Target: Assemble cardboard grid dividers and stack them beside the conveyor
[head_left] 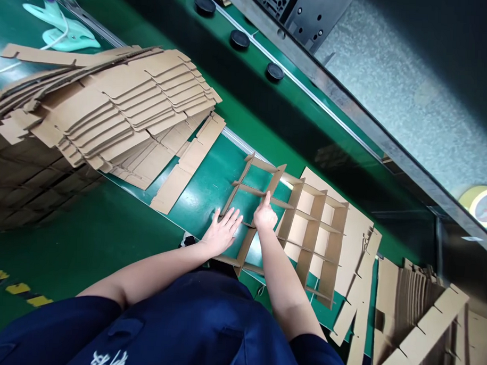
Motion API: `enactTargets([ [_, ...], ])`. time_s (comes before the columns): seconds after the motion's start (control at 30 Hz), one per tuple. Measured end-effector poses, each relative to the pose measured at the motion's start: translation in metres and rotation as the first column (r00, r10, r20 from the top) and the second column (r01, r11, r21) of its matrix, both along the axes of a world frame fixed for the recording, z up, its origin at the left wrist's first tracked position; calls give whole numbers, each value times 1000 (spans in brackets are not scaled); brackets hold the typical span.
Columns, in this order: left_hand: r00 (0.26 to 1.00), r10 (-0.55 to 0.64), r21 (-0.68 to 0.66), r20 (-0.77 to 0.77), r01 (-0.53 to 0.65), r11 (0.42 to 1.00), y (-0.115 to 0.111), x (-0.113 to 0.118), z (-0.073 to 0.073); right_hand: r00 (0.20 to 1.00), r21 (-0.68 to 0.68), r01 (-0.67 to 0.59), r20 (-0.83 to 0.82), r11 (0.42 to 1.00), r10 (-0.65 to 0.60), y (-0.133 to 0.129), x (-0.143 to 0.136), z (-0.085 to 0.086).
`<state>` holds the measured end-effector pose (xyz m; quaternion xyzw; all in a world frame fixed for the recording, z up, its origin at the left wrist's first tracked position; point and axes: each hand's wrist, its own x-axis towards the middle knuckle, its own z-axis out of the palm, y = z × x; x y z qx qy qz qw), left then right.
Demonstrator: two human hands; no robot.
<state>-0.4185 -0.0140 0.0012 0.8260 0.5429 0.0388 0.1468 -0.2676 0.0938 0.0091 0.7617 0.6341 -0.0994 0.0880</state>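
Note:
A cardboard divider grid [318,219], made of interlocking slotted strips, stands on the green worktable between my arms. My left hand [221,232] lies over the grid's left end, fingers stretched out and palm down. Farther in, my right hand [265,213] is closed at a crossing of strips, fingers curled and pressed around the top of one strip. Part of that strip is hidden beneath the hand. A flat cardboard sheet [359,229] lies under the grid's right part.
A fanned pile of slotted cardboard strips [126,109] covers the left of the table, with a loose strip [188,164] beside it. More strips [425,332] stand at the lower right. Black round pads [239,39] line the back; a tape roll [484,206] sits at far right.

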Motion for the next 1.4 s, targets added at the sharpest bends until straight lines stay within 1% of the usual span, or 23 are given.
enactTargets([
  [0.03,1000,1,-1,0,-1,1000,0,0,0,1000,10,-6,1,1000,6,-1,0,0],
  [0.1,1000,4,4,0,-4,1000,0,0,0,1000,111,-27,7,993,26,0,0,3],
  [0.2,1000,6,32,-1,-6,999,0,1,-3,998,351,-62,35,934,53,15,2,7],
  [0.23,1000,6,43,-1,-6,999,-1,1,-5,997,391,-70,37,918,60,24,3,7],
  [0.3,1000,4,60,-4,-4,998,-2,1,-8,996,352,-89,17,932,89,45,4,5],
  [0.37,1000,0,70,-10,1,998,-2,1,-10,990,215,-133,-18,967,140,63,6,0],
  [0.43,1000,1,75,-18,1,997,-2,1,-11,982,109,-180,-32,978,184,73,8,-6],
  [0.47,1000,4,76,-21,-2,997,-1,1,-11,980,93,-193,-26,977,197,74,9,-9],
  [0.6,1000,6,76,-12,-5,997,1,-2,-7,986,199,-167,10,966,168,66,9,-15],
  [0.67,1000,7,82,14,-8,997,-1,-1,0,988,254,-147,2,956,152,62,8,-15],
  [0.73,998,-9,94,66,3,996,-5,5,8,985,268,-151,-44,951,169,61,6,-13],
  [0.8,984,-106,106,141,92,990,-12,14,13,976,276,-140,-121,951,179,56,8,-11],
  [0.87,942,-261,100,210,245,964,-20,25,12,971,306,-75,-194,949,139,44,17,-7],
  [0.93,897,-369,66,244,364,929,-26,34,4,973,360,29,-223,932,56,20,36,-3],
  [0.97,888,-387,43,249,389,920,-28,37,0,976,386,80,-217,919,6,4,50,-1],
  [1.07,892,-378,6,250,389,921,-32,40,-9,976,436,210,-139,875,-165,-57,102,6],
  [1.17,888,-383,50,257,383,922,-32,34,-4,937,428,326,-26,843,-349,-119,163,13],
  [1.2,898,-361,79,251,352,933,-30,30,-1,913,411,370,5,833,-408,-135,183,16],
  [1.23,923,-301,106,238,284,953,-27,24,3,886,389,415,32,823,-462,-147,204,18],
  [1.27,956,-200,126,215,176,976,-23,18,5,863,369,450,55,813,-503,-156,224,20],
  [1.33,988,68,119,140,-85,989,-10,5,8,843,334,472,99,816,-528,-158,264,21],
  [1.37,981,174,84,88,-182,980,-2,0,9,850,315,457,118,832,-513,-153,282,20],
  [1.4,972,233,24,30,-234,972,6,-5,9,866,291,432,128,853,-483,-145,300,18],
])
